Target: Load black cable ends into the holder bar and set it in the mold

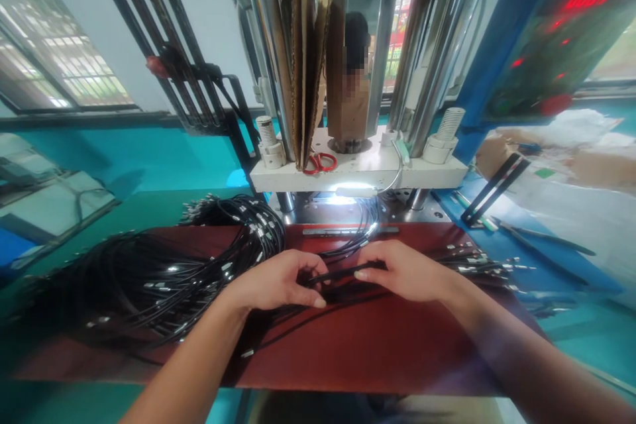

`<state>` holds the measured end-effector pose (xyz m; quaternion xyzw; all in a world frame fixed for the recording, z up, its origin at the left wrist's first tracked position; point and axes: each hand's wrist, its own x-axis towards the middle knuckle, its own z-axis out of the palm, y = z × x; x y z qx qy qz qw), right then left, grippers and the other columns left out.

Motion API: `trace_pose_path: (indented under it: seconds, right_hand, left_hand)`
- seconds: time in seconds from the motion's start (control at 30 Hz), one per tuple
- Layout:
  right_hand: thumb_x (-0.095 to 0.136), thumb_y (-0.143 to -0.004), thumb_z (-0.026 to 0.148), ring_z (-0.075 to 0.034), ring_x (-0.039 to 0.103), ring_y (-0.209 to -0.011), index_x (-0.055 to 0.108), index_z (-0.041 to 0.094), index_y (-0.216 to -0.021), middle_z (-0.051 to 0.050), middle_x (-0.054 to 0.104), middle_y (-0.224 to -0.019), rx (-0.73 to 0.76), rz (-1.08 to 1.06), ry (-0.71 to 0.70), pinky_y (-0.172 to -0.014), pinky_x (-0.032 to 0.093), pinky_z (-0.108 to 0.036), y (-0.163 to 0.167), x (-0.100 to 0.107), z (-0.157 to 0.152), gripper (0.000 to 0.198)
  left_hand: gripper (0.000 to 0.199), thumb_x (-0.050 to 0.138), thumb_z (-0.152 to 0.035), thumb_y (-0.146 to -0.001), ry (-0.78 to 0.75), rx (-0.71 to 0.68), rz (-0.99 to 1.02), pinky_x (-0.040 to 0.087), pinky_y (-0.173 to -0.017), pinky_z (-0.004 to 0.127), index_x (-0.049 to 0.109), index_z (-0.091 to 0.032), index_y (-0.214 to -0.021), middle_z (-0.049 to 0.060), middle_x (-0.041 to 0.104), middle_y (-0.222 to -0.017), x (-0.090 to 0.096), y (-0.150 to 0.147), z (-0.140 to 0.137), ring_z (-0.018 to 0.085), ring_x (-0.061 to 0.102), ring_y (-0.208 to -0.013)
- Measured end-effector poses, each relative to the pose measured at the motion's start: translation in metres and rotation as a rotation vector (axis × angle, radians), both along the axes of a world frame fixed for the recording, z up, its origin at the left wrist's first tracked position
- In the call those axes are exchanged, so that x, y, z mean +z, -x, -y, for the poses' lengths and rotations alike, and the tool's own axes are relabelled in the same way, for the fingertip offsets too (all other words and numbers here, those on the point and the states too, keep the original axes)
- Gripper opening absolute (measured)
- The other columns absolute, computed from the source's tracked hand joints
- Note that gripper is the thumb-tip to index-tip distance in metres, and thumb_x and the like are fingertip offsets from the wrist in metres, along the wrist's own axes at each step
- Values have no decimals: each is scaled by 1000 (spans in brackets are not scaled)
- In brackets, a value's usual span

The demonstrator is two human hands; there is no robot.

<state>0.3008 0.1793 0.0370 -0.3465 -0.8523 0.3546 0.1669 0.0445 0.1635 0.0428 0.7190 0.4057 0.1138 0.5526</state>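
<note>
Here: left hand (279, 280) half-curled, hold unclear | right hand (403, 270) pinching black cable (342, 273) | red board (392, 351) bears cable bundles (199, 276)

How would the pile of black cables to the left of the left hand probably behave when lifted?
The pile of black cables would likely bend yet feel springy, as strands lie in smooth, wide curves. Strands might tangle: many overlap, with shiny ends scattered among them.

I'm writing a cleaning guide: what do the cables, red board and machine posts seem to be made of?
Cables: smooth black plastic or rubber, judging by the soft sheen and loose curves; their ends glint like metal.
Red board: perhaps laminate, painted wood or plastic; it looks flat and dull-sheened, with no grain visible.
Posts: polished metal, probably steel, from the bright mirror-like streaks.
</note>
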Motion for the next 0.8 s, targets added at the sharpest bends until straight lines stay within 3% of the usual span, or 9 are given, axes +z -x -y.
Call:
trace_pose_path:
  seconds: [0.2,0.4,0.47,0.67,0.8]
  right_hand:
    - [64,-82,29,-18,59,-87,68,20,-94,-2,67,-95,64,-12,40,-78,44,-28,-2,1,0,15]
    - [57,-86,28,-21,61,-88,68,24,-103,-3,69,-96,47,25,31,-82,45,-31,-1,1,3,21]
    - [58,-86,28,-21,61,-88,69,23,-102,-3,70,-95,38,18,39,-83,45,-32,-1,0,3,21]
    - [57,-86,27,-20,62,-88,70,25,-103,-2,71,-96,51,0,67,-81,45,-31,-1,1,2,21]
    - [62,-83,30,-20,61,-89,69,24,-101,-2,69,-99,39,13,-5,-80,45,-30,0,3,4,20]
  left_hand:
    - [21,57,-37,-82,-45,37,-70,33,-56,21,61,-18,-90,-3,55,-71,4,-2,2,10,45,-60]
    - [33,73,-42,-66,-236,-20,-177,35,-61,22,62,-18,-84,-2,61,-76,1,-2,3,14,52,-70]
    - [30,72,-42,-67,-272,-21,-225,35,-60,22,63,-17,-81,-2,62,-75,-1,-2,3,15,53,-70]
    - [16,65,-33,-75,-253,-19,-245,37,-63,22,66,-18,-81,-1,67,-76,-4,-4,4,15,58,-72]
    - [18,58,-34,-81,-274,-48,-205,37,-64,22,67,-18,-83,-1,65,-78,2,-2,5,14,55,-71]
